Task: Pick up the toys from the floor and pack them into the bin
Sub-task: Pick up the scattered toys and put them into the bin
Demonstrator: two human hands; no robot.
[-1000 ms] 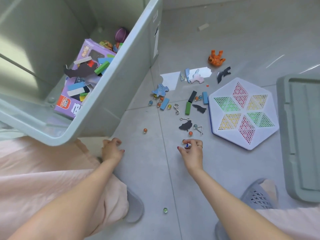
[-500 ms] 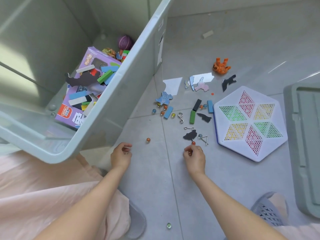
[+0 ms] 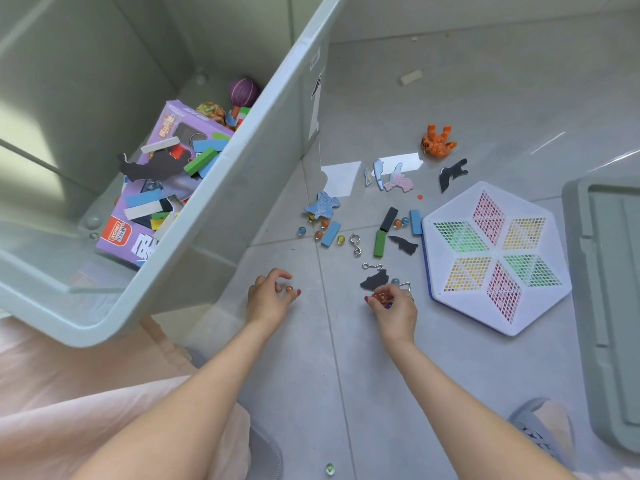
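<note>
At far left we see the bin (image 3: pixel 221 216), a pale green tub tipped toward us, its long axis running from lower left to upper right. Inside lie a purple box (image 3: pixel 152 202), several coloured blocks, a dark cut-out and a purple ball (image 3: pixel 243 92).

Our left hand (image 3: pixel 268 299) rests on the grey tiled floor (image 3: pixel 346 375) just below the bin's corner, fingers curled, pinching one orange marble (image 3: pixel 288 288) at the fingertips. Our right hand (image 3: pixel 393 306) is curled too, holding a small cluster of marbles (image 3: pixel 380 298); we cannot count them exactly.

Between and above the hands, loose toys are scattered on the floor: two blue blocks, one green block (image 3: pixel 379 242) standing nearly end-on to us with a black block (image 3: pixel 389 219) above it, both long axes pointing away, a few marbles, and three dark cut-outs. One green marble (image 3: pixel 330 468) lies alone near the bottom edge.

Further right sit one orange figure (image 3: pixel 437 142) on its back, legs up, and one white hexagonal board (image 3: pixel 495 258) flat on the floor. A grey-green lid (image 3: pixel 609 306) lies at far right.
</note>
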